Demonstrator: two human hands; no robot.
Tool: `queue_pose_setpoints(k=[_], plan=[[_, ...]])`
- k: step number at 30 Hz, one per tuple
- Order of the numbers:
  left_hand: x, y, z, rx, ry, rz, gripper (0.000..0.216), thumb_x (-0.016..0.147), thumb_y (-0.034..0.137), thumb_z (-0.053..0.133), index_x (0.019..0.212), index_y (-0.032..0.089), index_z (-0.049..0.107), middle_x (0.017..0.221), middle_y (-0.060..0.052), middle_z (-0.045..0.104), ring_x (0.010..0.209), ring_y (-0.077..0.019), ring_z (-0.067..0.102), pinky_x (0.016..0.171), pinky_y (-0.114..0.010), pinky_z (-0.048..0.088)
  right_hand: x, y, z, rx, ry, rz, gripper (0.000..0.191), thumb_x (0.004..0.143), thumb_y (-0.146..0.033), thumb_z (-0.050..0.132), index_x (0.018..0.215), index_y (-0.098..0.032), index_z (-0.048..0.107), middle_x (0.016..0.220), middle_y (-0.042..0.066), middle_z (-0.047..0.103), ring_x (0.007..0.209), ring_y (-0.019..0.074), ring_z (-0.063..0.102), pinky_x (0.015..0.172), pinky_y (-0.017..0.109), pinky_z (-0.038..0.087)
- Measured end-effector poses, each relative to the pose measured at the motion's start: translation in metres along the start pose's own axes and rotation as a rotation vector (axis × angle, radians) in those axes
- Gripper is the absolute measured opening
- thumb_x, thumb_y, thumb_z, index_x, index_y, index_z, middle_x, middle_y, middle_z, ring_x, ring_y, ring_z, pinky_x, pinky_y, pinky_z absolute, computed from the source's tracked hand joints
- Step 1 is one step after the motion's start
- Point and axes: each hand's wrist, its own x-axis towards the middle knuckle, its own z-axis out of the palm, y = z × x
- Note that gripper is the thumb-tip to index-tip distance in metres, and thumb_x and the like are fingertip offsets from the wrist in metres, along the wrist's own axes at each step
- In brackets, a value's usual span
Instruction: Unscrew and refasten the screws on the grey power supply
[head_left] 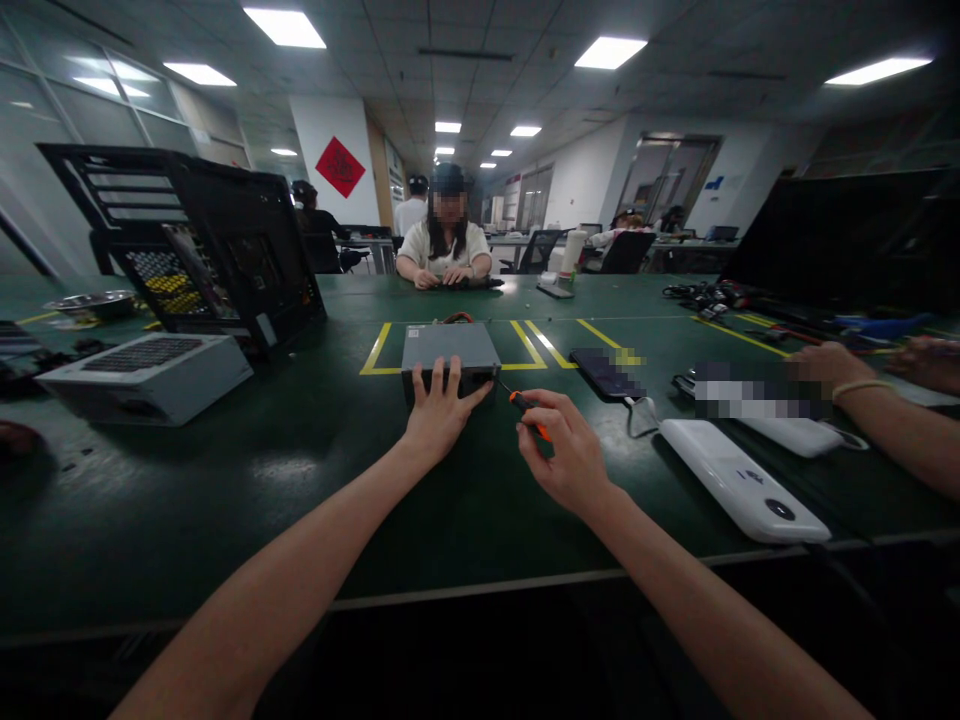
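Observation:
A grey metal computer power supply (451,346) sits on the green table in front of me, with cables at its far side. My left hand (439,412) rests against its near face, fingers spread and reaching up to the top edge, thumb stretched toward the right corner. To the right, my right hand (564,450) is closed around a screwdriver (531,412) with an orange and black handle. Its thin shaft points up and left to the power supply's right near corner. Whether the tip touches a screw is too small to tell.
Left stand an open black computer case (217,250) and another power supply (146,375). At right lie a phone (607,373), a white power bank (739,480) and a co-worker's arms (892,420). A person (448,240) sits opposite. Yellow tape (375,348) marks the table.

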Motion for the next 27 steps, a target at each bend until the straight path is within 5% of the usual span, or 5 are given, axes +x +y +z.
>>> queue_pose_setpoints(k=[27], plan=[[0.003, 0.0022, -0.0029, 0.017, -0.016, -0.004, 0.056, 0.085, 0.025, 0.05, 0.134, 0.043, 0.029, 0.139, -0.011, 0.028, 0.127, -0.0354, 0.024, 0.099, -0.063, 0.015, -0.0008, 0.0017, 0.0022, -0.031, 0.026, -0.02, 0.022, 0.083, -0.015, 0.047, 0.103, -0.021, 0.046, 0.108, 0.011, 0.052, 0.101, 0.022, 0.052, 0.081, 0.04, 0.048]])
